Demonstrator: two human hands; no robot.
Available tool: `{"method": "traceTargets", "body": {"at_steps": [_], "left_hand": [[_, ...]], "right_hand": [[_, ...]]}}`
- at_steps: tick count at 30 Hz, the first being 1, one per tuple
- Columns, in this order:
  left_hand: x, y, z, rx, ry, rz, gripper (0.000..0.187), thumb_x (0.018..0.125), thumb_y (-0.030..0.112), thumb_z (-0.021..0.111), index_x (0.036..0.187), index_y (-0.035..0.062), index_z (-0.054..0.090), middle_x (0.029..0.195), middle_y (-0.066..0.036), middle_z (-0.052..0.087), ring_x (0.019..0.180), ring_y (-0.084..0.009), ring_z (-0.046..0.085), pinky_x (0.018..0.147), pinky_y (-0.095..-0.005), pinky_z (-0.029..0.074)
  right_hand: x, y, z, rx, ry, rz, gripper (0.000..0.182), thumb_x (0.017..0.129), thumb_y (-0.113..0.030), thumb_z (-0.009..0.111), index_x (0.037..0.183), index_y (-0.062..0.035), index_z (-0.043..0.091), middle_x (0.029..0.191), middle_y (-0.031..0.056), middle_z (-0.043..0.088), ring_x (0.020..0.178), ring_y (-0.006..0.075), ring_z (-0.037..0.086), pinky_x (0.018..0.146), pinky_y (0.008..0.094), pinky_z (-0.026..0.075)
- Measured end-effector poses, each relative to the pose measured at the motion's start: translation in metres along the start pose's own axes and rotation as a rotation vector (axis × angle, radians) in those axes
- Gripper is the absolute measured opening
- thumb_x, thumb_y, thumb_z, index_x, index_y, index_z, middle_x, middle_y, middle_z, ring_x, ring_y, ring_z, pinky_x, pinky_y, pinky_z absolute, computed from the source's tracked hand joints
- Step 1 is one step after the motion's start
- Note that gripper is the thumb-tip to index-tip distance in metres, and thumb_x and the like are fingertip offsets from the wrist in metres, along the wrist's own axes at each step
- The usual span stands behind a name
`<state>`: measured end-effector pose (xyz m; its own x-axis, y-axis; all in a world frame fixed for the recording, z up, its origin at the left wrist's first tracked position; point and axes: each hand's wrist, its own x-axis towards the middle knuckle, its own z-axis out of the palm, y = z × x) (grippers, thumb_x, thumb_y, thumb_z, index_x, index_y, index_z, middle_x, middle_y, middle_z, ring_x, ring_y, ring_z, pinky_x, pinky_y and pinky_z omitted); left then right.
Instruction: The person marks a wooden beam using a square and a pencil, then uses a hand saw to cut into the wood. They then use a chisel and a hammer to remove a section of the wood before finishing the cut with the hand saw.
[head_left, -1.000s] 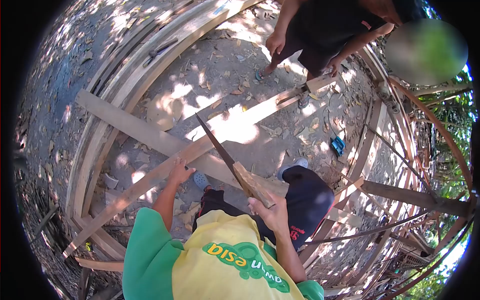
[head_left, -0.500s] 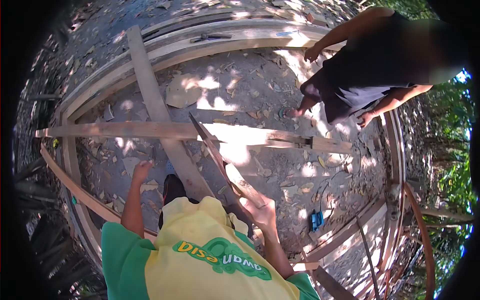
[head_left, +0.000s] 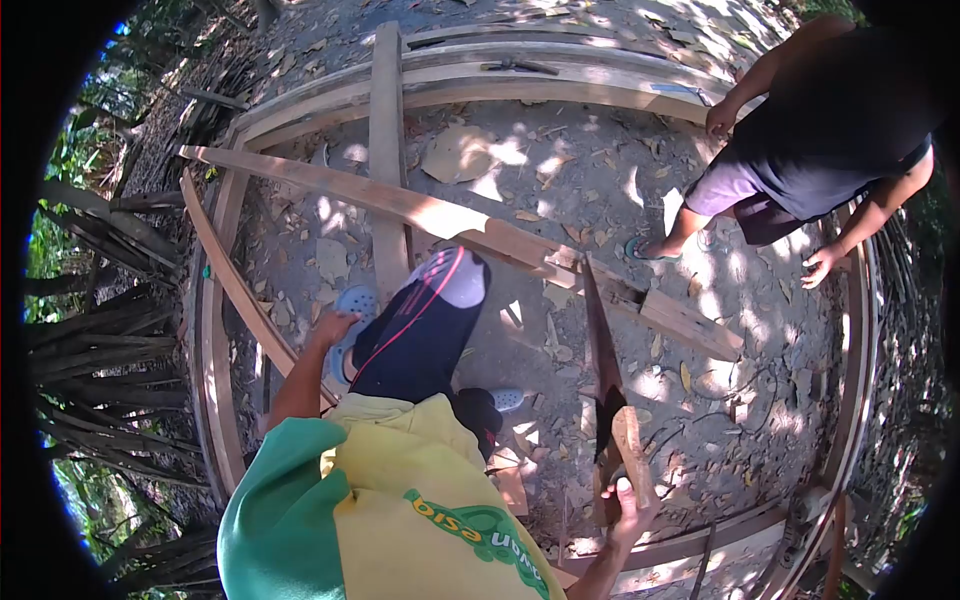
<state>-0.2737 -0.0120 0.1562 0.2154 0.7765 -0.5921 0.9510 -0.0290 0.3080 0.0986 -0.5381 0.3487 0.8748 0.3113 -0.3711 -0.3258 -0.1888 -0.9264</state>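
Note:
My right hand (head_left: 628, 515) grips a handsaw by its pale wooden handle (head_left: 630, 450). The saw's dark blade (head_left: 602, 345) points away from me, its tip overlapping the edge of a long timber beam (head_left: 440, 215) in view. That beam runs slantwise in front of me and has a cut notch (head_left: 628, 293) near its right end. Low on the left hangs my left hand (head_left: 335, 326), fingers loosely extended and holding nothing, beside my leg and a blue clog (head_left: 357, 300). My bent knee (head_left: 460, 275) hides part of the beam's near edge.
A flat plank (head_left: 386, 130) lies under the beam. Long timbers (head_left: 470, 85) frame the ground, with a hammer-like tool (head_left: 520, 67) on them. A co-worker in dark clothes (head_left: 830, 130) stands at the right. Dry leaves litter the soil.
My view has turned, and the beam now appears slanted. The saw has swung out to the right, away from my body. My bent leg has come forward into view. The co-worker's legs have shifted.

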Motion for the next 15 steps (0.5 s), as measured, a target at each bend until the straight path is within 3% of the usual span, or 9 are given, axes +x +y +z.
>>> {"method": "traceTargets", "body": {"at_steps": [3, 4, 6, 8, 10, 11, 13, 15], "left_hand": [[0.028, 0.045, 0.040, 0.032, -0.067, 0.068, 0.065, 0.085, 0.062, 0.061, 0.119, 0.0075, 0.072, 0.119, -0.018, 0.071, 0.111, -0.0325, 0.066, 0.096, -0.0420, 0.049], [-0.003, 0.108, 0.035, -0.011, -0.063, -0.003, 0.066, 0.084, 0.062, 0.063, 0.122, 0.0088, 0.071, 0.123, -0.017, 0.069, 0.115, -0.0315, 0.065, 0.098, -0.0410, 0.048], [0.019, 0.152, 0.071, 0.058, -0.105, 0.192, 0.057, 0.088, 0.057, 0.062, 0.117, 0.0093, 0.074, 0.116, -0.017, 0.071, 0.113, -0.0305, 0.066, 0.097, -0.0406, 0.049], [0.041, 0.190, 0.122, -0.184, -0.291, 0.147, 0.054, 0.089, 0.054, 0.064, 0.111, 0.0059, 0.075, 0.107, -0.019, 0.073, 0.104, -0.0320, 0.069, 0.091, -0.0412, 0.051], [0.036, 0.238, 0.172, -0.190, -0.167, 0.319, 0.054, 0.088, 0.053, 0.067, 0.105, 0.0027, 0.075, 0.098, -0.021, 0.074, 0.095, -0.0340, 0.070, 0.084, -0.0427, 0.053], [0.033, 0.259, 0.197, -0.218, -0.230, 0.324, 0.055, 0.088, 0.054, 0.067, 0.104, 0.0022, 0.075, 0.099, -0.021, 0.074, 0.096, -0.0348, 0.070, 0.085, -0.0432, 0.053], [0.031, 0.299, 0.249, -0.273, -0.296, 0.325, 0.056, 0.088, 0.055, 0.067, 0.101, 0.0016, 0.075, 0.102, -0.022, 0.073, 0.098, -0.0357, 0.070, 0.085, -0.0438, 0.052], [0.018, 0.336, 0.292, -0.227, -0.331, 0.355, 0.058, 0.088, 0.056, 0.066, 0.106, 0.0015, 0.074, 0.102, -0.024, 0.073, 0.100, -0.0357, 0.069, 0.087, -0.0446, 0.052]], "right_hand": [[0.007, -0.032, -0.026, -0.047, 0.138, 0.021, 0.037, 0.088, -0.021, 0.076, 0.111, 0.0053, 0.064, 0.075, 0.0078, 0.063, 0.062, 0.0161, 0.059, 0.057, 0.0314, 0.052], [0.011, -0.036, -0.040, -0.079, 0.138, 0.017, 0.037, 0.088, -0.021, 0.075, 0.110, 0.0053, 0.064, 0.074, 0.0077, 0.062, 0.062, 0.0160, 0.059, 0.057, 0.0309, 0.051], [0.018, -0.046, -0.056, -0.175, 0.166, -0.028, 0.036, 0.089, -0.022, 0.074, 0.110, 0.0054, 0.064, 0.071, 0.0073, 0.061, 0.060, 0.0159, 0.058, 0.056, 0.0295, 0.048], [0.020, -0.050, -0.076, -0.238, 0.185, -0.044, 0.038, 0.089, -0.024, 0.074, 0.110, 0.0054, 0.064, 0.069, 0.0073, 0.060, 0.059, 0.0161, 0.058, 0.056, 0.0298, 0.047], [0.039, -0.064, -0.086, -0.218, 0.156, -0.031, 0.042, 0.088, -0.028, 0.075, 0.112, 0.0048, 0.064, 0.066, 0.0070, 0.059, 0.059, 0.0168, 0.057, 0.056, 0.0300, 0.047], [0.048, -0.075, -0.088, -0.239, 0.146, 0.035, 0.042, 0.089, -0.032, 0.073, 0.108, 0.0039, 0.064, 0.077, 0.0083, 0.063, 0.067, 0.0190, 0.060, 0.063, 0.0340, 0.050], [0.075, -0.116, -0.061, -0.416, 0.147, -0.021, 0.037, 0.088, -0.023, 0.066, 0.119, -0.0052, 0.073, 0.084, 0.0101, 0.070, 0.078, 0.0217, 0.064, 0.078, 0.0373, 0.051], [0.109, -0.137, -0.050, -0.285, 0.109, 0.112, 0.035, 0.088, -0.021, 0.067, 0.111, 0.0034, 0.072, 0.076, 0.0094, 0.067, 0.067, 0.0169, 0.059, 0.061, 0.0322, 0.047]]}}
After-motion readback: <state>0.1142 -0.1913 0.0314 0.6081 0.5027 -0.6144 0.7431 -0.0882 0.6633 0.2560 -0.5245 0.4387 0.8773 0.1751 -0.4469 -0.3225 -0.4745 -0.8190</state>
